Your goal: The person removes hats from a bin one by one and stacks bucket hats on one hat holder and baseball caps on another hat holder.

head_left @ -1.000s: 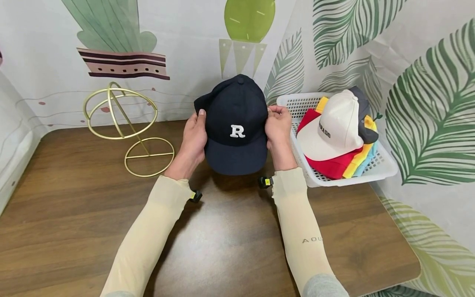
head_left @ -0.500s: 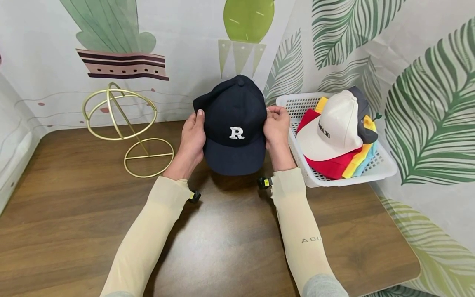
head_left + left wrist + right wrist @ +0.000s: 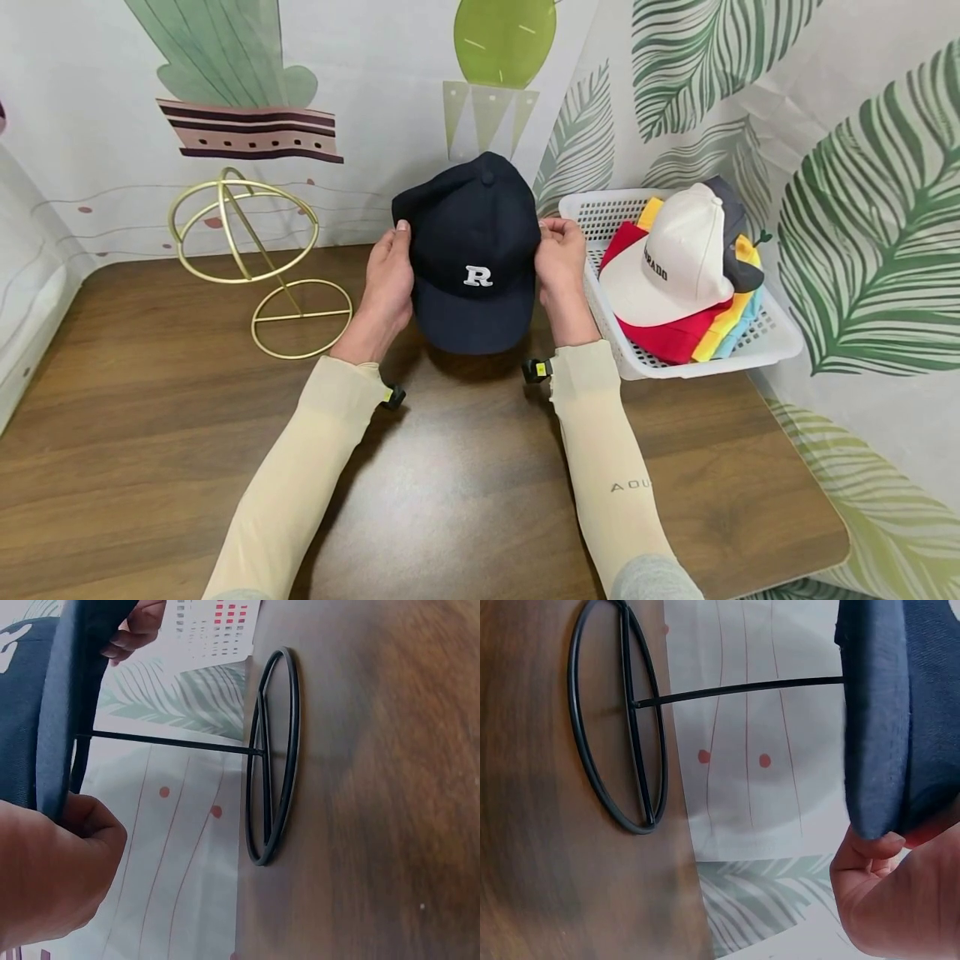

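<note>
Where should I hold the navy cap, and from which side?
I'd grip the navy cap by its lower edge at both sides, one hand coming from each side, as the left hand and right hand do now. The brim projects toward you, and the black stand rises underneath, so the sides look easiest.

Dark cap, near the desk's back edge: front bears a white "R". White cap, in the basket at the desk's back right corner: dark print reads "RADO"; preceding characters unclear. Right sleeve, toward the front edge: "AOU" legible, print running out of sight.
</note>
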The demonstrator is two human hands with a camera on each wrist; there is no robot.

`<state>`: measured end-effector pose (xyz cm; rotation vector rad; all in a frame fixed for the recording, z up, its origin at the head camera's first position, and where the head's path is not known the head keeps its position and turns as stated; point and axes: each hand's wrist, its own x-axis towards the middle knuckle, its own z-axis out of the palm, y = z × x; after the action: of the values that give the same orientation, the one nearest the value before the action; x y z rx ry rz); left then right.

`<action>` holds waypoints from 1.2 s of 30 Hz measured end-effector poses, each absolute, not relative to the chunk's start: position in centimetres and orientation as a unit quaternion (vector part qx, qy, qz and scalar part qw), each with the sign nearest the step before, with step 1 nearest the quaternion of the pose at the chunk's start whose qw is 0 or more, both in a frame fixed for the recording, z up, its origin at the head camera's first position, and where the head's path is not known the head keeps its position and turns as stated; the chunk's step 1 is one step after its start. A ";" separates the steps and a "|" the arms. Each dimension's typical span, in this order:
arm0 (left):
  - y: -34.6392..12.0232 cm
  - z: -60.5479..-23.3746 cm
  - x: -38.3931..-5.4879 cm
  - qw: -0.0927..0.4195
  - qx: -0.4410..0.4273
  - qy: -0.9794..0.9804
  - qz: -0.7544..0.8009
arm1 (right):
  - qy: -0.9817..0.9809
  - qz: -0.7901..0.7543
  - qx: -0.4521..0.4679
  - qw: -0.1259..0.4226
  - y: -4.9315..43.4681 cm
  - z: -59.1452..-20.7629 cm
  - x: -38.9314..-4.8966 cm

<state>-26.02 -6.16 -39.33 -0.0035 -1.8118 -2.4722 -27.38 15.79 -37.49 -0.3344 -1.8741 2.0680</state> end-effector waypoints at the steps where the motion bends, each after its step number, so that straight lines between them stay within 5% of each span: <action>1: -6.1 -39.3 -26.0 0.040 0.002 -0.589 -0.807 | -0.659 0.725 -0.119 0.162 15.8 -37.5 -27.4; 36: -6.5 -39.5 -26.1 0.047 0.024 -0.587 -0.808 | -0.693 0.698 -0.135 0.123 16.1 -37.2 -27.2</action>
<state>-26.08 -6.51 -39.47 0.0746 -1.7900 -2.4651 -27.18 16.11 -37.21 -0.3935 -2.0216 2.0355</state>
